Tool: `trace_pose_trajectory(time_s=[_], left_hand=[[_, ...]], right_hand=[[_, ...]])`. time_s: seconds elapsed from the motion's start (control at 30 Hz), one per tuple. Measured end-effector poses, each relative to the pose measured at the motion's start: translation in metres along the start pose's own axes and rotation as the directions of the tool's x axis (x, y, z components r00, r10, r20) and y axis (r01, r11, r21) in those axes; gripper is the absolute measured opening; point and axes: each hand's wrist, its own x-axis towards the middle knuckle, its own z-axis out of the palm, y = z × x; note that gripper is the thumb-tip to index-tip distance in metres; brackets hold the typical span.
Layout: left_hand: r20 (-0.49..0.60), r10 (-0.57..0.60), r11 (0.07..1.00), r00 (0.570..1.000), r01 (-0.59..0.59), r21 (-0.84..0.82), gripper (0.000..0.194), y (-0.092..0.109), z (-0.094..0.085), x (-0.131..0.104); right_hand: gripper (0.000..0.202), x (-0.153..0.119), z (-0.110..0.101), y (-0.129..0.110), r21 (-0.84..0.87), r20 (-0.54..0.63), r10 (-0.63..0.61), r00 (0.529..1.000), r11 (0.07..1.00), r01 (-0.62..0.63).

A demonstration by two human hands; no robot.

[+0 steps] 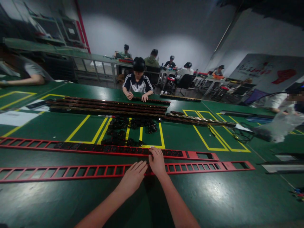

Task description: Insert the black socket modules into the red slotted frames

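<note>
Two long red slotted frames lie across the green table in front of me. My left hand rests over the near red frame, its fingers stretched out toward the right. Beside it, my right hand reaches to the far red frame, fingers apart and slightly bent, with the fingertips at its row of black square parts. No object shows in either hand, though the space under the fingertips is hidden. Slots at the far frame's left end are bare; the near frame's visible slots hold no parts.
Loose black parts lie in piles behind the frames. Long dark strips are stacked farther back. Across the table a person handles a strip. Yellow tape marks the tabletop, and a clear plastic bag is at right.
</note>
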Motion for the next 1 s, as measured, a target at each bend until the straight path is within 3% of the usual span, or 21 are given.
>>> trace_pose_trajectory(time_s=[0.17,0.4,0.5,0.63,0.77,0.87,1.0], left_hand=[[-0.108,-0.021,0.999,0.994,0.024,0.021,0.052,-0.002,0.005,-0.010],[-0.112,-0.050,0.998,0.992,0.053,0.025,0.047,0.005,-0.005,0.001],[-0.109,0.000,0.999,0.994,0.004,0.034,0.048,0.001,0.001,-0.001],[-0.082,0.125,0.992,0.989,-0.123,0.033,0.066,-0.008,0.006,-0.008],[-0.069,0.150,0.989,0.986,-0.149,0.017,0.073,-0.012,0.008,-0.013],[-0.084,0.146,0.989,0.986,-0.148,-0.017,0.064,-0.010,0.007,-0.013],[-0.090,0.067,0.990,0.994,-0.077,-0.118,0.036,-0.006,-0.005,-0.003]], right_hand=[[0.031,0.000,0.001,0.001,-0.004,-0.010,-0.014,1.000,1.000,0.014],[0.031,0.001,0.000,0.000,-0.002,0.001,-0.003,1.000,1.000,0.003],[0.030,0.001,-0.001,0.000,-0.005,0.002,0.005,1.000,1.000,-0.005],[0.030,0.001,-0.001,-0.001,-0.006,0.015,0.011,1.000,1.000,-0.011],[0.030,0.001,-0.001,-0.001,-0.003,0.015,0.021,1.000,1.000,-0.021],[0.030,0.001,0.000,-0.001,0.009,0.000,0.013,1.000,1.000,-0.013],[0.030,0.001,0.001,0.000,0.011,0.009,0.007,1.000,1.000,-0.007]])
